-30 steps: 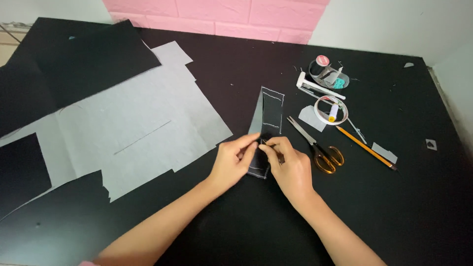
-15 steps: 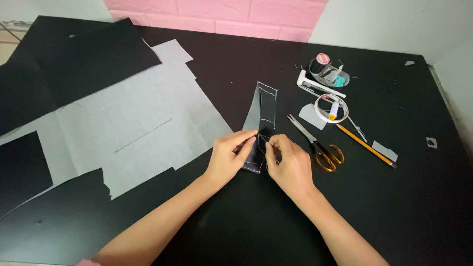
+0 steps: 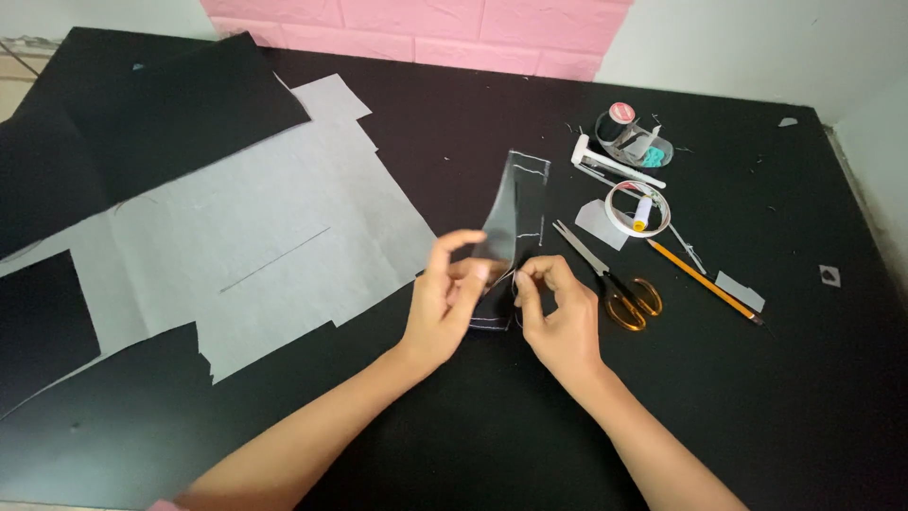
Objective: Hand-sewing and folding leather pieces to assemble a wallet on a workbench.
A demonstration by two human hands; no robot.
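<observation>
The work surface is a black table (image 3: 776, 397) set against a pink brick-pattern wall (image 3: 473, 28) with a white wall section to the right.

Left hand (image 3: 445, 303): thumb and fingers are closed in a pinch on the lower part of a narrow dark fabric strip (image 3: 515, 213) with light stitching along its edges. The strip's upper part lifts off the table and curls, leaning away from the person.

Right hand (image 3: 558, 317): fingertips are drawn together in a pinch at the strip's lower right edge, just beside the left hand. Whether they hold a small tool cannot be told.

Immediately right of the right hand lie scissors (image 3: 610, 279) with yellow handles, blades pointing away. Beyond them a yellow pencil (image 3: 705, 282) lies diagonally, with a small grey scrap (image 3: 740, 290) touching it. Further back sit a roll of white tape (image 3: 634, 206) and a clear plastic container (image 3: 636, 142) holding small items.

Left of the hands, a large grey fabric sheet (image 3: 236, 255) lies flat, partly covered at its upper left by a black fabric sheet (image 3: 142, 123).
</observation>
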